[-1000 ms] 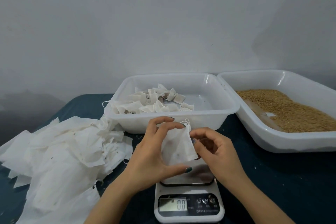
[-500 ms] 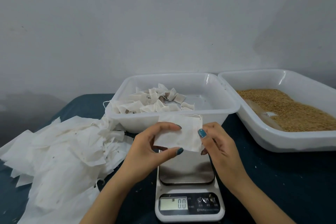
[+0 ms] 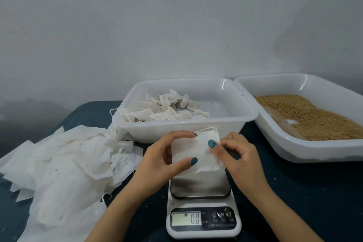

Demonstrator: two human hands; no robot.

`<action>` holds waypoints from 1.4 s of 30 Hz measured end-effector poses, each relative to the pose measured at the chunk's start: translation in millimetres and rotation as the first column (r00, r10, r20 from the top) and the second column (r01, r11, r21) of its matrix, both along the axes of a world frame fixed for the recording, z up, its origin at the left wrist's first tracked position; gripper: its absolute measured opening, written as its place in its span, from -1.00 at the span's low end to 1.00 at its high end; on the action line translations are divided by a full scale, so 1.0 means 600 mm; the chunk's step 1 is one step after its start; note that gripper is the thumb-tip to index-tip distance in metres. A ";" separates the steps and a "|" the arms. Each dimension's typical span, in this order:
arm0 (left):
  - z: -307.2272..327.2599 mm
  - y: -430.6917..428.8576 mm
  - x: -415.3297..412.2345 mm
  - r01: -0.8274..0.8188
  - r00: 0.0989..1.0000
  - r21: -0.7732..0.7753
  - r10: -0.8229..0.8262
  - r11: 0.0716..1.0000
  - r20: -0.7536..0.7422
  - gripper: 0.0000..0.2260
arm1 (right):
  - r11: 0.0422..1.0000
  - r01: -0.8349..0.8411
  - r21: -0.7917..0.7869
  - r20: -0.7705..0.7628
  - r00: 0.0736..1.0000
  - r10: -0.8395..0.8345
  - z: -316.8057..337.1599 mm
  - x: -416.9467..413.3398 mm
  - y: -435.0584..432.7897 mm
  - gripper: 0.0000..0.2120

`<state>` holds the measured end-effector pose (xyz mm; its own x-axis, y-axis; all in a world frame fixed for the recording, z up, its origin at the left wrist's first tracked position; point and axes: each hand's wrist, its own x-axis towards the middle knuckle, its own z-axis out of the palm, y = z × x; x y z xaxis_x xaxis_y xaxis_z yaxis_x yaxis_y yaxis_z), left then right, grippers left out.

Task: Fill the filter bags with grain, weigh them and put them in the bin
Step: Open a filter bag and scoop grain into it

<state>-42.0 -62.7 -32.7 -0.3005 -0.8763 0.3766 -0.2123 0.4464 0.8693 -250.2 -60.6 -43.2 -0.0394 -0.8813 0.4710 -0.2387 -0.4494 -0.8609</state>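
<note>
The empty filter bag (image 3: 198,155) is held up in the air just above the scale (image 3: 203,230), between the two hands and in front of the near wall of the bin (image 3: 225,129). The left hand (image 3: 157,165) pinches its nine o'clock edge between thumb and curled fingers; the right hand (image 3: 241,161) pinches the three o'clock edge, thumb on the front face. The bag looks like thin, limp white non-woven stuff, nearly weightless and quick to crumple or fold shut, with a drawstring (image 3: 206,129) looping at its top. I would judge it best taken at the mouth, one layer in each hand, so that it can be parted. Once filled it should sag, so the closed neck would be the better hold. The steel platform (image 3: 200,184) at six o'clock carries nothing and the display (image 3: 186,218) reads 0.0. At twelve o'clock the bin holds a cluster of filled bags (image 3: 167,112) in its left half. At two o'clock, well apart from the bag, a white tray (image 3: 314,156) holds the grain (image 3: 318,120), heaped to the far right. At nine o'clock a loose pile of empty bags (image 3: 64,163) sprawls over the dark table cover (image 3: 314,202). Between bag and grain stand only the bin's corner and the tray's rim, which the hands must clear.
</note>
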 end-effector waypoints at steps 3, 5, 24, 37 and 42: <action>-0.003 -0.001 -0.001 -0.014 0.997 -0.046 0.018 0.999 0.069 -0.60 | 0.998 -0.059 -0.002 -0.057 0.997 0.059 -0.005 0.002 0.001 -0.69; -0.005 -0.002 -0.002 -0.015 0.996 -0.059 0.020 0.998 0.081 -0.61 | 0.997 -0.080 0.012 -0.065 0.995 0.081 -0.006 0.005 0.001 -0.69; -0.005 -0.008 0.000 -0.120 0.992 -0.067 0.117 0.991 -0.056 -0.91 | 0.993 -0.101 -0.055 -0.314 0.946 0.079 -0.007 0.009 0.009 -0.55; -0.006 -0.008 0.001 -0.098 0.995 -0.089 0.099 0.991 0.007 -0.85 | 0.852 -0.007 -0.523 -0.495 0.817 -0.297 -0.017 0.003 -0.008 -0.69; -0.006 0.005 -0.009 -0.038 0.972 -0.102 0.060 0.994 0.229 -0.40 | 0.849 -0.061 -0.525 -0.494 0.834 -0.246 -0.021 0.007 -0.008 -0.80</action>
<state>-47.3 -59.5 -36.3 -0.3467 -0.8554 0.3848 -0.4263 0.5092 0.7477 -246.0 -65.2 -56.0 0.2790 -0.5183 0.8084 -0.6438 -0.7256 -0.2430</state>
